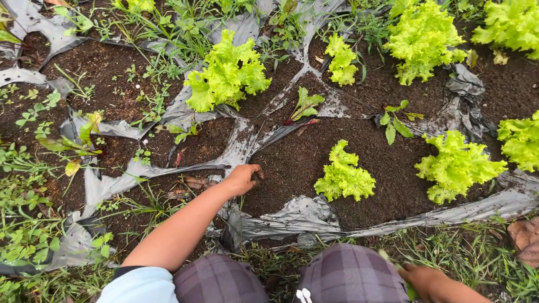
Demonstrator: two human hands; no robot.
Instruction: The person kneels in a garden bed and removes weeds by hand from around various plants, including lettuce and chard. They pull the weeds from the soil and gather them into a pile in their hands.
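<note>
Just left of a small lettuce point(343, 178), the left hand point(242, 179) pinches soil point(292, 163); right hand's point(429, 282) grip unclear.

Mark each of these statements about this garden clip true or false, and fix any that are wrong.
1. The left hand rests on dark soil beside torn plastic sheeting. True.
2. The right hand is pulling up a lettuce plant in the bed. False: it is low at the picture's edge over grass, beside the checked knee, away from the bed.
3. Several bright green lettuce plants grow in the soil, one just to the right of the left hand. True.
4. The left hand holds a metal trowel. False: no tool shows; its fingers are curled against the soil.
5. The plastic sheeting is intact and flat. False: it is torn and crumpled, with weeds growing through.
</note>
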